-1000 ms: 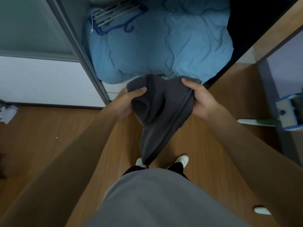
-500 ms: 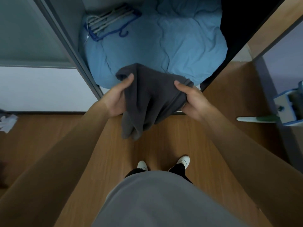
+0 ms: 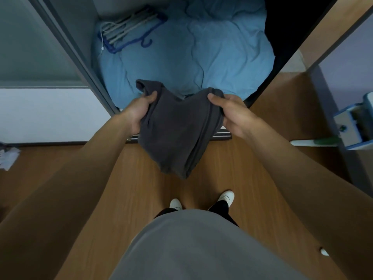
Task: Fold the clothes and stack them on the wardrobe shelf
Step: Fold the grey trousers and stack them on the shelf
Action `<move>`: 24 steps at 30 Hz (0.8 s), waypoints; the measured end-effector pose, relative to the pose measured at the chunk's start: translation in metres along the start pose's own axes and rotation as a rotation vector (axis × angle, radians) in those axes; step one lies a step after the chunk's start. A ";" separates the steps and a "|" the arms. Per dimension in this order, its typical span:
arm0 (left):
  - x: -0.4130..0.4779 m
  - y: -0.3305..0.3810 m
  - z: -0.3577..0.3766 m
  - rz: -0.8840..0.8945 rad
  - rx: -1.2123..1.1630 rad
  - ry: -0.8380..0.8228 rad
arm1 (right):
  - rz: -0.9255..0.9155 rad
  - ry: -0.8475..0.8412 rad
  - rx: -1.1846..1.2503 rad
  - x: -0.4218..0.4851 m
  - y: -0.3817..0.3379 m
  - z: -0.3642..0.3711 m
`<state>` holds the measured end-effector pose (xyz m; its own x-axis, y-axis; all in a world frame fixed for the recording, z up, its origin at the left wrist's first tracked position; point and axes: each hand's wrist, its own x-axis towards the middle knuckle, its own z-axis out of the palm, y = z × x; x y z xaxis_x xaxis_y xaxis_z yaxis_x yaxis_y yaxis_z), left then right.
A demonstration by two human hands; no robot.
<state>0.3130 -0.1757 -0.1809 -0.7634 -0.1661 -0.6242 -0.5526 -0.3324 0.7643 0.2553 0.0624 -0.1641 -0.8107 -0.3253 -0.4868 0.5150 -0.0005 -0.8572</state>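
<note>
A dark grey garment [image 3: 177, 132] hangs folded between my hands in front of the open wardrobe. My left hand [image 3: 139, 112] grips its upper left edge, thumb on top of the cloth. My right hand [image 3: 232, 113] grips its upper right edge, thumb over the fold. The lower part of the garment droops to a point above the wooden floor. Behind it, the wardrobe's bottom space is filled by a blue duvet [image 3: 201, 53]; the shelf surface itself is hidden under it.
Blue and white hangers [image 3: 129, 29] lie on the duvet at the back left. A grey sliding door frame [image 3: 66, 49] stands left, a wooden panel [image 3: 314, 35] right. A blue-and-white mop head [image 3: 355, 122] sits far right, crumpled white paper [image 3: 8, 156] far left. My white shoes [image 3: 201, 200] stand below.
The garment was drawn up and spread between my hands, then lowered again; my hands have moved further apart and its folded lower part hangs straighter.
</note>
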 end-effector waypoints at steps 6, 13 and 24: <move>0.009 0.011 -0.019 0.031 -0.155 -0.126 | 0.138 0.059 0.181 0.001 -0.010 0.000; 0.014 0.003 -0.021 0.139 0.045 -0.121 | 0.038 0.027 -0.014 0.002 -0.005 0.025; 0.020 0.002 -0.031 0.273 -0.006 0.033 | 0.032 0.093 0.220 0.007 -0.012 0.047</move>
<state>0.3074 -0.2083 -0.1972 -0.8725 -0.2807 -0.3999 -0.3255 -0.2764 0.9042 0.2562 0.0159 -0.1492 -0.8096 -0.2397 -0.5358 0.5813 -0.2011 -0.7884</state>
